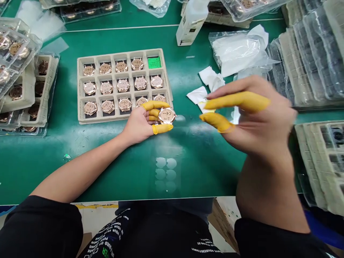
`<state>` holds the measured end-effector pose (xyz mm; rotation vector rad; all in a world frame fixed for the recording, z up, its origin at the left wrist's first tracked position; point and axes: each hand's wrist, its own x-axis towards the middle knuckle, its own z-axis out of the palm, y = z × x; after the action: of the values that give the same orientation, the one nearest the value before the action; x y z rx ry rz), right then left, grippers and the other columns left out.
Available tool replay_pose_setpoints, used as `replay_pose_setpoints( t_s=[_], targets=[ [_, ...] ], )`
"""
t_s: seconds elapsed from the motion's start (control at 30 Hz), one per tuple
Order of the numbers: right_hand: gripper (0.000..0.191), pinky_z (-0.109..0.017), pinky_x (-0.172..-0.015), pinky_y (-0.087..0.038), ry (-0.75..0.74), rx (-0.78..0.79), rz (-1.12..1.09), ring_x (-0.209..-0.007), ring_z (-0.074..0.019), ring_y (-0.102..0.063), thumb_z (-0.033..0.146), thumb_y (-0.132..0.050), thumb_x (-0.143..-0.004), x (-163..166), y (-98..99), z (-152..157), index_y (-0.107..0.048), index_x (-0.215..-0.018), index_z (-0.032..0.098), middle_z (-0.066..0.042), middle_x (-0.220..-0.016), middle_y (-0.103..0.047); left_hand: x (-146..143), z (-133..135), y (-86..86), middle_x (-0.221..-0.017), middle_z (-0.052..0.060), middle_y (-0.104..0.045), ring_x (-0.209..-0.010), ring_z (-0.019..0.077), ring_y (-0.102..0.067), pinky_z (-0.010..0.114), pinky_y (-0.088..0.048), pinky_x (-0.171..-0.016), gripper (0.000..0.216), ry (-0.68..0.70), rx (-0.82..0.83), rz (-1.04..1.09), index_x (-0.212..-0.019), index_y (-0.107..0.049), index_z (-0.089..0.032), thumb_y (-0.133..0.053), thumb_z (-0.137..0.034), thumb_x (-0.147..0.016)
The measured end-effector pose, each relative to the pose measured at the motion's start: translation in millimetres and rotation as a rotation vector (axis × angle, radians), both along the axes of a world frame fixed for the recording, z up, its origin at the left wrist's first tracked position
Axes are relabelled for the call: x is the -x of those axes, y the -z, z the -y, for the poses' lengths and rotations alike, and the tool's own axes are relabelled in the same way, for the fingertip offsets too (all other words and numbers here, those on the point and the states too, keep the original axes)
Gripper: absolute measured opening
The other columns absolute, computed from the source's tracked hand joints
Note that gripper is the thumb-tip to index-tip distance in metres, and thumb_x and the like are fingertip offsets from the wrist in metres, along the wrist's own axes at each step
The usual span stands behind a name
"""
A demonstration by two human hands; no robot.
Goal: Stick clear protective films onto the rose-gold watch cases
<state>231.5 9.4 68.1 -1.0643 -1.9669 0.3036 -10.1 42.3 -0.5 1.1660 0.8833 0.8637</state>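
Note:
My left hand [142, 122], with yellow finger cots on, grips a rose-gold watch case [167, 115] by its edges. The back of the case, with its printed marks, faces up. Over the table to the right, my right hand [249, 114] is raised and slightly blurred. Its yellow-covered thumb and forefinger are apart, with nothing visible between them. Behind my left hand lies a beige compartment tray [125, 116] of similar watch cases; a green pad [154, 62] fills its far right compartment. A clear sheet with several round films [166, 173] lies near the table's front edge.
Crumpled white wipes [212, 80] lie beyond my right hand, near a bag of white cloths [239, 48]. A white bottle [192, 23] stands at the back. Trays are stacked at left [40, 93] and right [309, 57].

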Motion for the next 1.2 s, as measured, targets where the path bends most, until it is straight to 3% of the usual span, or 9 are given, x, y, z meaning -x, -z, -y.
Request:
replay_pose_setpoints(
  t_s=[0.07,0.17,0.27,0.53,0.77,0.9,1.03,1.2],
  targets=[
    [0.035,-0.043,-0.086,-0.06,0.013,0.17,0.05,-0.099,-0.0258,-0.075,0.036,-0.083,-0.088,0,12.1,-8,-0.072,-0.12,0.031,-0.005,-0.107,-0.079,1,0,-0.3,-0.099,0.004,-0.079,-0.083,0.0149,-0.075,0.028,-0.063,-0.08,0.072,0.001,-0.018,0.011,-0.119,-0.071,-0.017,-0.101,-0.031,-0.055],
    [0.051,-0.038,-0.08,-0.06,-0.009,0.398,0.021,-0.088,-0.0223,-0.075,0.043,-0.081,-0.089,1,33.4,-15,-0.065,-0.134,0.027,-0.003,-0.095,-0.079,1,1,0.3,-0.1,0.004,-0.08,-0.088,0.0159,-0.077,0.027,-0.064,-0.083,0.07,0.01,-0.06,0.023,-0.118,-0.071,-0.018,-0.1,-0.031,-0.056],
    [0.05,-0.035,-0.077,-0.058,-0.079,0.444,0.006,-0.078,-0.0192,-0.072,0.044,-0.083,-0.087,1,44.1,-16,-0.066,-0.131,0.025,-0.001,-0.085,-0.076,2,1,3.7,-0.101,0.003,-0.08,-0.091,0.0162,-0.078,0.026,-0.064,-0.085,0.069,0.044,-0.115,0.037,-0.118,-0.071,-0.018,-0.1,-0.031,-0.057],
    [0.018,-0.037,-0.073,-0.05,-0.134,0.071,0.087,-0.076,-0.0202,-0.063,0.043,-0.073,-0.095,0,54.2,-21,-0.08,-0.104,0.029,-0.003,-0.081,-0.076,4,-1,5.7,-0.094,0.003,-0.08,-0.081,0.0129,-0.076,0.021,-0.063,-0.076,0.069,0.126,-0.116,0.057,-0.119,-0.072,-0.017,-0.101,-0.032,-0.059],
    [0.008,-0.037,-0.07,-0.044,-0.144,-0.072,0.074,-0.073,-0.0178,-0.058,0.036,-0.072,-0.095,-3,66.3,-26,-0.08,-0.097,0.033,-0.001,-0.079,-0.071,5,-6,4.5,-0.093,0.003,-0.079,-0.08,0.014,-0.076,0.022,-0.064,-0.072,0.077,0.089,-0.097,0.039,-0.117,-0.072,-0.016,-0.105,-0.041,-0.052],
    [0.012,-0.039,-0.071,-0.043,-0.12,-0.154,0.126,-0.07,-0.0173,-0.057,0.032,-0.069,-0.096,-2,66.7,-26,-0.078,-0.087,0.031,-0.001,-0.076,-0.071,5,-8,3.0,-0.082,0.0,-0.076,-0.075,0.0132,-0.075,0.021,-0.064,-0.069,0.072,0.105,-0.093,0.045,-0.113,-0.072,-0.016,-0.104,-0.041,-0.053],
    [0.021,-0.041,-0.072,-0.043,-0.054,-0.239,0.169,-0.073,-0.0182,-0.057,0.023,-0.061,-0.098,4,64.5,-25,-0.077,-0.085,0.029,-0.002,-0.076,-0.072,5,-7,0.3,-0.09,0.002,-0.079,-0.078,0.0146,-0.077,0.022,-0.065,-0.072,0.075,0.1,-0.072,0.034,-0.115,-0.072,-0.015,-0.105,-0.039,-0.052],
    [0.028,-0.042,-0.078,-0.048,-0.022,-0.314,0.218,-0.091,-0.021,-0.063,0.008,-0.059,-0.089,6,53.8,-15,-0.077,-0.094,0.029,-0.002,-0.098,-0.078,5,-7,2.0,-0.096,0.005,-0.081,-0.083,0.0171,-0.079,0.025,-0.067,-0.076,0.078,0.071,-0.091,0.019,-0.117,-0.071,-0.016,-0.104,-0.044,-0.052]
  ],
)
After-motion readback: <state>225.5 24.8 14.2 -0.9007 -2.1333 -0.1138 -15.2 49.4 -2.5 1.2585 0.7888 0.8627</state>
